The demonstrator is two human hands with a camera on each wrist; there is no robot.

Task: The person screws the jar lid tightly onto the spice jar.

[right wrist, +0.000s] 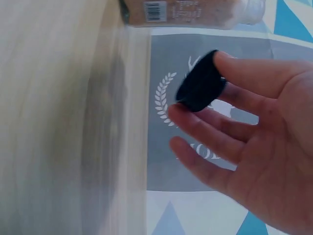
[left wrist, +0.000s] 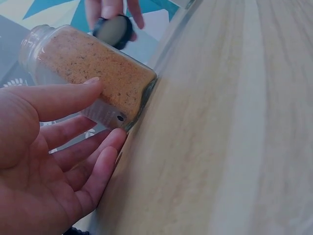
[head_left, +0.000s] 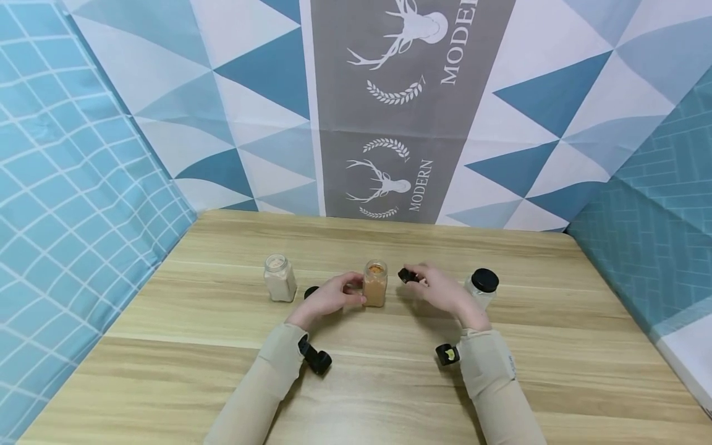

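Observation:
An uncapped glass jar of orange-brown seasoning (head_left: 375, 285) stands upright on the table. My left hand (head_left: 332, 295) holds it from the left side, the thumb lying against its wall and the fingers near its base, as the left wrist view shows. To the right of the jar, my right hand (head_left: 439, 288) pinches a black lid (right wrist: 201, 81) between thumb and fingers. The lid is tilted and apart from the jar, with its pale inner side showing in the left wrist view.
At left stands an uncapped jar of whitish powder (head_left: 280, 281). A black lid (head_left: 311, 291) lies partly hidden behind the left hand. A black-capped jar (head_left: 483, 285) stands beyond the right wrist. Patterned cloth (head_left: 267, 93) hangs behind the wooden table (head_left: 384, 395).

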